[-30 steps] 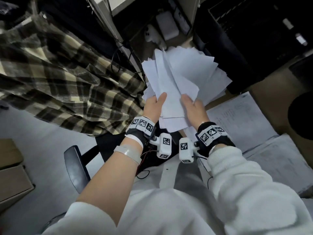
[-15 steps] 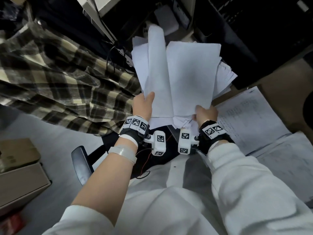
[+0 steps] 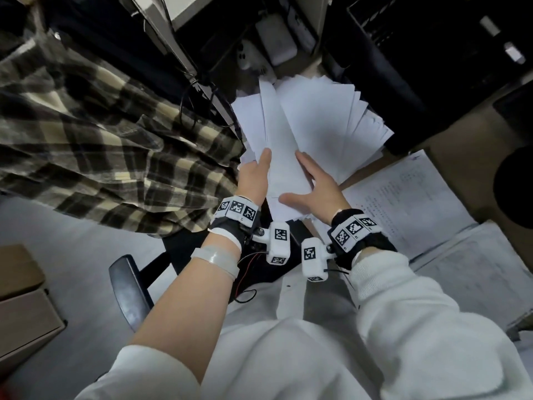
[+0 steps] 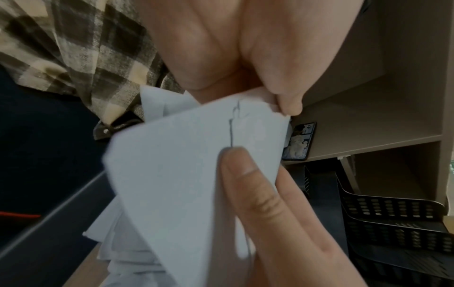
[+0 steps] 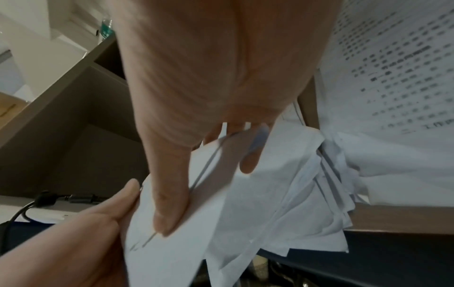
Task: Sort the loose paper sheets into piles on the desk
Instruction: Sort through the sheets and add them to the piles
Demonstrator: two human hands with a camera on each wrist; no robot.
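A fanned bundle of loose white sheets (image 3: 314, 131) is held up between both hands, spreading away from the fingertips and out past the desk's edge. The left hand (image 3: 253, 177) clamps the bundle's left edge — thumb lying on top of the sheets, fingers curled underneath, as the left wrist view shows. The right hand (image 3: 320, 189) lies flat on the top sheet with fingers straight and spread, thumb stretched toward the left hand; the right wrist view shows its thumb pressed along the paper. Just right of the right hand, printed pages (image 3: 403, 197) lie flat on the desk (image 3: 461, 134). Left of the left hand hangs a plaid shirt (image 3: 101, 145).
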